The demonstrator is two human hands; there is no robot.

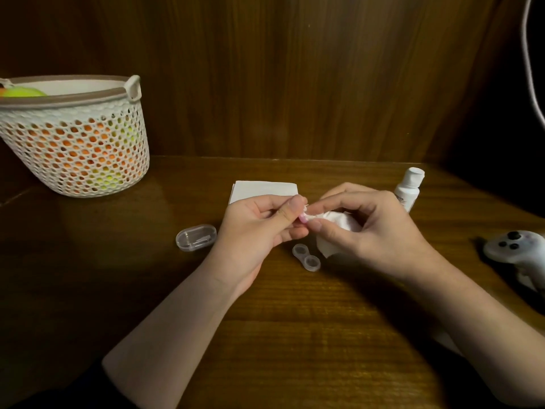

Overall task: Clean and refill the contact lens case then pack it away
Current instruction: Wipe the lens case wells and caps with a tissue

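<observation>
My left hand (259, 228) pinches a small pink cap (303, 219) between thumb and fingers above the wooden table. My right hand (365, 228) holds a crumpled white tissue (339, 228) and presses part of it against the cap. Below the hands, the clear contact lens case (306, 257) lies on the table with both wells uncovered. A clear oval storage box (196, 237) sits to the left of my left hand. A white solution bottle (408, 188) stands behind my right hand.
A folded white paper (265, 188) lies behind my hands. A white perforated basket (73, 137) with orange and green contents stands at the far left. A white game controller (519, 252) lies at the right edge. A wooden wall closes the back.
</observation>
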